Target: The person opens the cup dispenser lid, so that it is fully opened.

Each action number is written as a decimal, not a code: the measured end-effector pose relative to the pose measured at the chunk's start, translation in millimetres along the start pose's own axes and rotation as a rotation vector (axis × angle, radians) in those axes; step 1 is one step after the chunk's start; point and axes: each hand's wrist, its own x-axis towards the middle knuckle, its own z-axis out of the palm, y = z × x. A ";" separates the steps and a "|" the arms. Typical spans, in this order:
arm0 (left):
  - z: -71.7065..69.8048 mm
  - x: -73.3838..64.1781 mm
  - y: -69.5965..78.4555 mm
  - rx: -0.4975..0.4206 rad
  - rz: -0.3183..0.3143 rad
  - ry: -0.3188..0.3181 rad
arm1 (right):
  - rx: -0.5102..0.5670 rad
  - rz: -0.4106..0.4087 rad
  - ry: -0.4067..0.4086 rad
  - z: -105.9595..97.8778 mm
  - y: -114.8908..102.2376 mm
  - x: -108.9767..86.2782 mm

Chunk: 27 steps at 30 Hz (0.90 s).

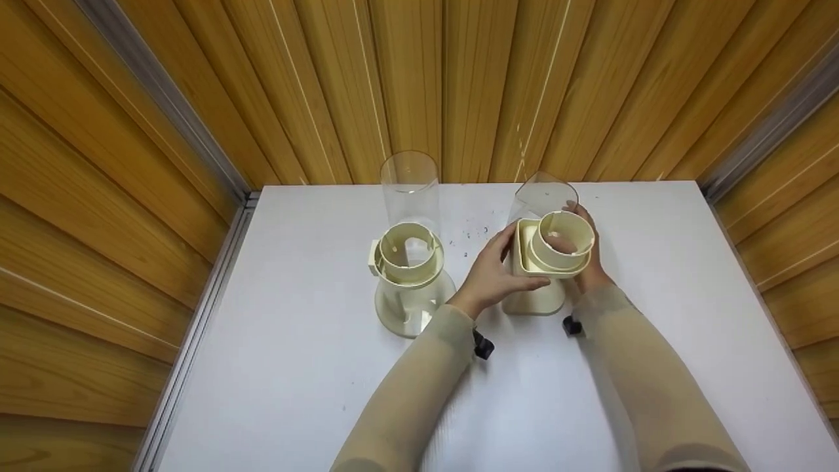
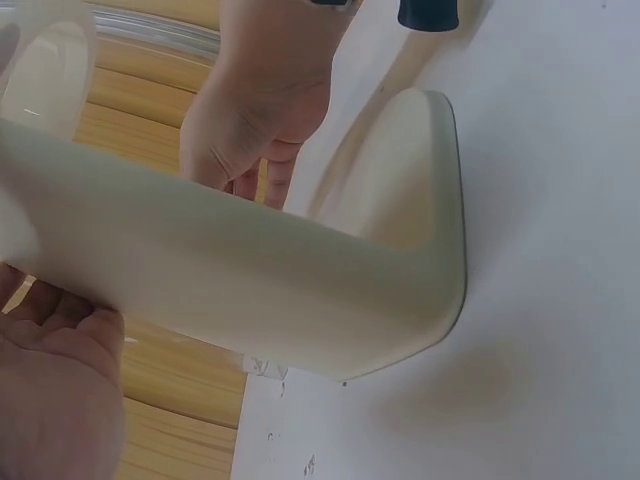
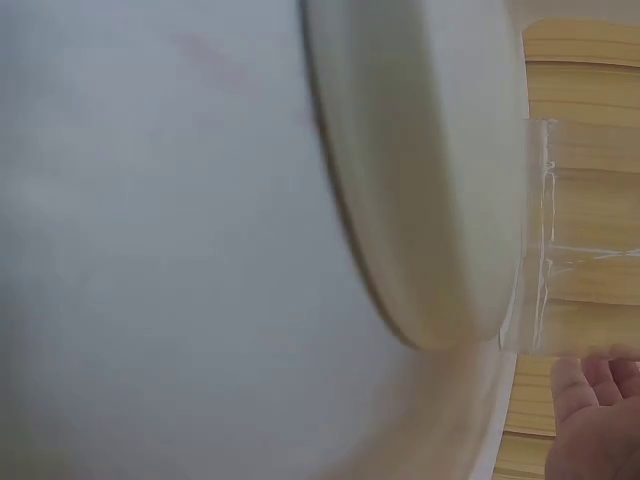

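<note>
My left hand (image 1: 493, 275) grips a cream plastic stand (image 1: 524, 246) by its upper part, thumb along the near side. This stand has a round ring top, an upright column and a flat foot (image 2: 445, 215). My right hand (image 1: 592, 259) holds the same stand from the right, its fingers partly hidden behind the ring. In the left wrist view, the right hand (image 2: 265, 105) and left hand (image 2: 60, 390) lie on opposite sides of the column. Behind the stand is a clear cylinder (image 1: 547, 190). I cannot tell whether the foot touches the table.
Left of my hands stands another cream stand (image 1: 409, 278) with a round base and a side knob; a clear tube (image 1: 409, 187) is behind it. The white table (image 1: 295, 393) meets wood-patterned walls (image 1: 472, 92). Small dark specks mark the tabletop between the tubes.
</note>
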 end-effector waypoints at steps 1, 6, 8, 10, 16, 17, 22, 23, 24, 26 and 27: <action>-0.4 -0.2 1.4 0.004 -0.004 -0.003 | 0.030 0.030 0.007 4.2 -5.0 -2.7; -4.7 -4.8 11.6 0.022 -0.010 0.002 | 0.016 0.093 -0.023 9.7 -14.8 -3.7; -7.6 -9.4 19.5 0.045 -0.001 0.005 | -0.026 0.103 -0.064 6.0 -14.4 -0.9; -10.8 -15.0 30.2 0.082 0.028 0.005 | -0.050 0.087 -0.074 0.9 -10.5 1.8; -21.4 -33.1 71.7 0.184 0.219 0.005 | -0.289 -0.003 -0.072 -13.6 -9.9 -5.0; -23.4 -35.8 79.7 0.206 0.248 0.008 | -0.336 -0.024 -0.074 -16.0 -11.7 -6.5; -39.2 -46.0 119.7 0.389 0.391 0.031 | -0.496 -0.116 -0.080 -25.5 -31.3 -6.0; -43.9 -47.4 126.7 0.433 0.414 0.040 | -0.518 -0.120 -0.086 -27.2 -37.1 -4.8; -48.9 -49.0 133.5 0.475 0.434 0.050 | -0.541 -0.119 -0.092 -29.3 -43.2 -3.6; -59.7 -52.4 145.6 0.543 0.455 0.075 | -0.593 -0.097 -0.103 -34.3 -55.6 -1.9; -65.3 -54.0 150.7 0.579 0.463 0.092 | -0.623 -0.086 -0.107 -37.4 -61.1 -1.3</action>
